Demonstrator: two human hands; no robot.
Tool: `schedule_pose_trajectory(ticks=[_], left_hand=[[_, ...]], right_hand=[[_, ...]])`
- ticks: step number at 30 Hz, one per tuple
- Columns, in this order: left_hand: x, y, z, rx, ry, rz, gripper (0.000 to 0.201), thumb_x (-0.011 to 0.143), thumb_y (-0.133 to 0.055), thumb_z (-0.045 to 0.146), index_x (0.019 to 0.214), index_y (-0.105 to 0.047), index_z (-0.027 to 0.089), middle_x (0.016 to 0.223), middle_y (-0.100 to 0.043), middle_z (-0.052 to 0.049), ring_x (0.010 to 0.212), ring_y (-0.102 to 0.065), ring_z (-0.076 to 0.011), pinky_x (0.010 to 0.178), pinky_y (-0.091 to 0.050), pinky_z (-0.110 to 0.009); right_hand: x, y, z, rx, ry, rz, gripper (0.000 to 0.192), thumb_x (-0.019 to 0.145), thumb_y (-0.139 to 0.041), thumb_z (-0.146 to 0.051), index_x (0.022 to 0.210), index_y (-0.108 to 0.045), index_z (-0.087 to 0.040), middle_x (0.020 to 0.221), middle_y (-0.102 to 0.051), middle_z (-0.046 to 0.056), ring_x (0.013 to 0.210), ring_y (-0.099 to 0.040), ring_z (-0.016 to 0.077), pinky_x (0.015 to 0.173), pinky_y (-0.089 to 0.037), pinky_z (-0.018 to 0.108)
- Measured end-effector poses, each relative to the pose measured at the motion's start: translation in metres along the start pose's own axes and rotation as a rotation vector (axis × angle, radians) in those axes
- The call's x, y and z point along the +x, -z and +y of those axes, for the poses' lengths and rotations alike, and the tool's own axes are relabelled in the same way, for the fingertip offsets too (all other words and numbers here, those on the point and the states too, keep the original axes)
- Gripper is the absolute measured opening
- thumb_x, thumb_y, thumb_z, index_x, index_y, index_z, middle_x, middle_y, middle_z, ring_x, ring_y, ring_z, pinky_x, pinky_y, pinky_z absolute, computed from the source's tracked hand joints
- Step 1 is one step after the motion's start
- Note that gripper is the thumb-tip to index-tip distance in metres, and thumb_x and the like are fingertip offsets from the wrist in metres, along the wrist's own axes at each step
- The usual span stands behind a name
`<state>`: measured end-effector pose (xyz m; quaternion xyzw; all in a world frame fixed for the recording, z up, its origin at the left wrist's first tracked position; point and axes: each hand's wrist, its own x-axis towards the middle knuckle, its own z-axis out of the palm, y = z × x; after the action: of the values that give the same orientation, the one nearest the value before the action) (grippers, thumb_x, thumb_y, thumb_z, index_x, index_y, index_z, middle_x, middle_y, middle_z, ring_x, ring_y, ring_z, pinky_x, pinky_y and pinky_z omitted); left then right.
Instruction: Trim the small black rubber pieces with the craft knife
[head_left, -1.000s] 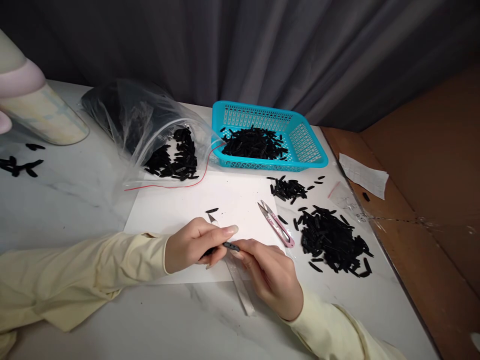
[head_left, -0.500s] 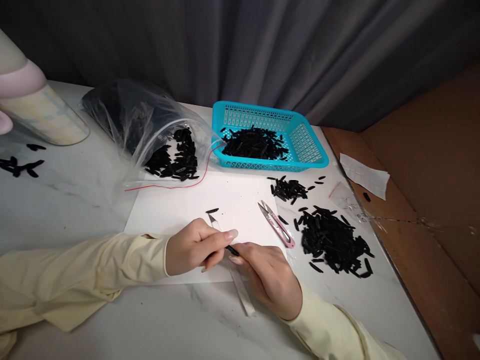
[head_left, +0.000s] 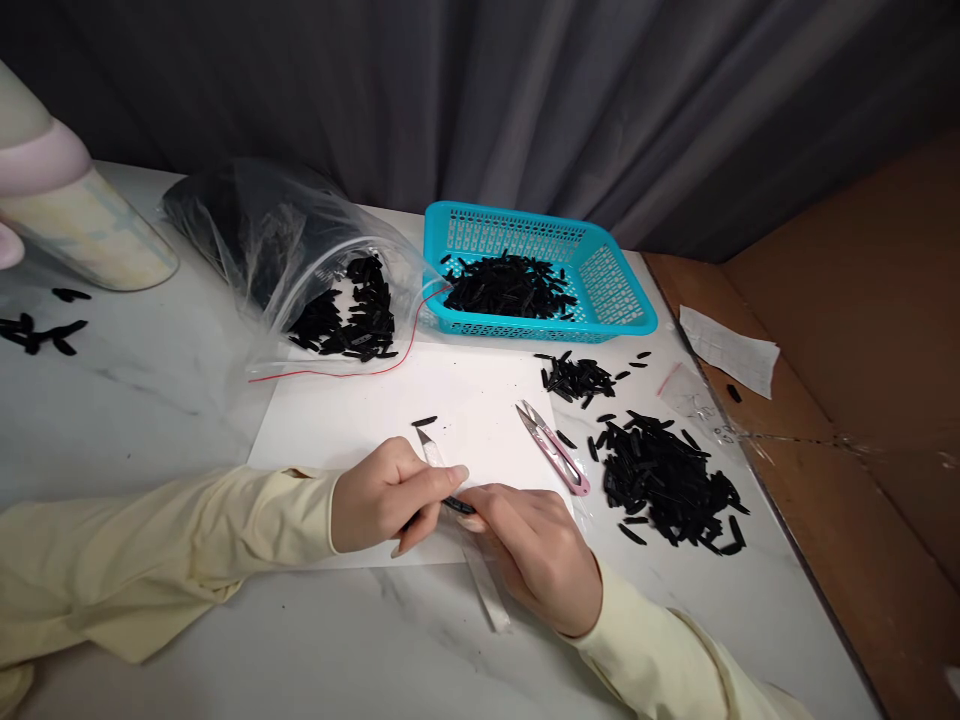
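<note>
Between the fingertips of both hands is a small black elongated piece (head_left: 458,506), its exact kind unclear. My left hand (head_left: 394,490) pinches its left end, thumb on top, and my right hand (head_left: 529,545) pinches its right end. Under the hands lies a craft knife (head_left: 486,590) with a white-wrapped handle, its blade pointing away from me. A single black piece (head_left: 425,421) rests by the blade tip on the white paper sheet (head_left: 330,420). Pink thread snips (head_left: 553,448) lie to the right of the hands.
Two piles of black pieces (head_left: 667,485) lie at right. Behind stands a blue basket (head_left: 637,325) holding more, beside a clear zip bag (head_left: 270,250) with a red strip. A tumbler (head_left: 97,220) stands at left; a cardboard box (head_left: 847,340) borders the right.
My fingers have shifted slightly on the black piece, and more of its length shows between them. Everything else stays where it was.
</note>
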<state>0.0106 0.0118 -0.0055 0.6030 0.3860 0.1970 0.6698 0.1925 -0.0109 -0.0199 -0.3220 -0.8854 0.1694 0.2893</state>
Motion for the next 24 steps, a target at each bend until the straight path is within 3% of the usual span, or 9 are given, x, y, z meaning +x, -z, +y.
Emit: schedule_pose_trajectory(ticks=[11, 24], left_hand=[[0.0000, 0.0004, -0.0009, -0.001, -0.021, -0.012, 0.062, 0.087, -0.034, 0.034, 0.027, -0.036, 0.017, 0.027, -0.030, 0.001, 0.032, -0.029, -0.0055, 0.040, -0.027, -0.024], [0.0014, -0.0011, -0.0012, 0.024, -0.026, -0.027, 0.060, 0.088, -0.034, 0.039, 0.032, -0.036, 0.017, 0.031, -0.032, 0.002, 0.034, -0.027, -0.0052, 0.041, -0.026, -0.024]], right_hand=[[0.0046, 0.0017, -0.0009, -0.107, 0.072, -0.023, 0.026, 0.095, -0.030, -0.015, 0.088, -0.055, -0.012, 0.056, -0.052, -0.001, 0.047, -0.043, 0.0122, 0.042, -0.030, 0.026], [0.0025, 0.0016, -0.0013, -0.045, 0.114, 0.052, 0.019, 0.093, -0.033, -0.011, 0.100, -0.050, -0.011, 0.058, -0.052, -0.001, 0.045, -0.041, 0.0105, 0.041, -0.031, 0.024]])
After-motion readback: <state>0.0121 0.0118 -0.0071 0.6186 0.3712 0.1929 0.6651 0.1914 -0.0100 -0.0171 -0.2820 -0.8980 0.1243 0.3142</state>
